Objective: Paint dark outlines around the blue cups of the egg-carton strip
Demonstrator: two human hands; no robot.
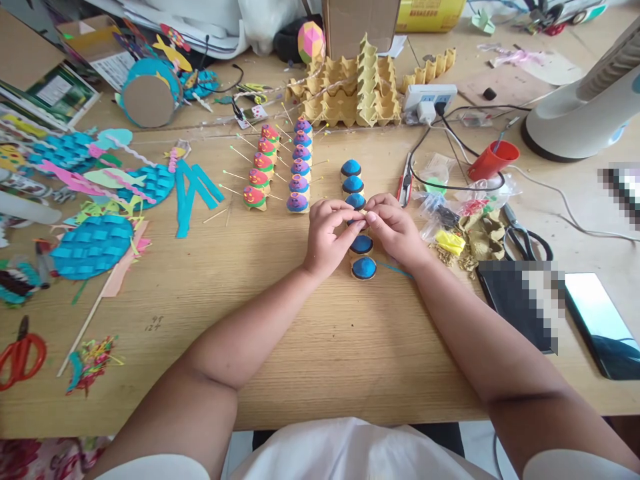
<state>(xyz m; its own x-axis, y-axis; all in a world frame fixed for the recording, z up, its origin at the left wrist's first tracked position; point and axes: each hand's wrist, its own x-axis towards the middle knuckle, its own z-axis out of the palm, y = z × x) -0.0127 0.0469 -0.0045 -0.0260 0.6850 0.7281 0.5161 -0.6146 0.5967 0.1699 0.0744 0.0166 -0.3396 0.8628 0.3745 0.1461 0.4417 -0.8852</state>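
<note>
My left hand (331, 233) and my right hand (395, 230) meet fingertip to fingertip over a column of blue-topped egg-carton cups (363, 267). Thumbs and forefingers of both are pinched together; a small yellowish bit shows between them, too small to name. The cups under my fingers are partly hidden. To the left stand a column of purple painted cups (298, 202) and a column of red and green ones (255, 196), with thin pins sticking out at their sides. A thin blue strip (395, 269) lies by my right wrist.
Egg trays (330, 100) stand at the back. On the right are a red cup (493, 161), black-handled scissors (525, 240), a yellow lump (450, 243), cables and a phone (603, 323). Blue woven paper crafts (93, 247) and red scissors (21, 357) lie on the left.
</note>
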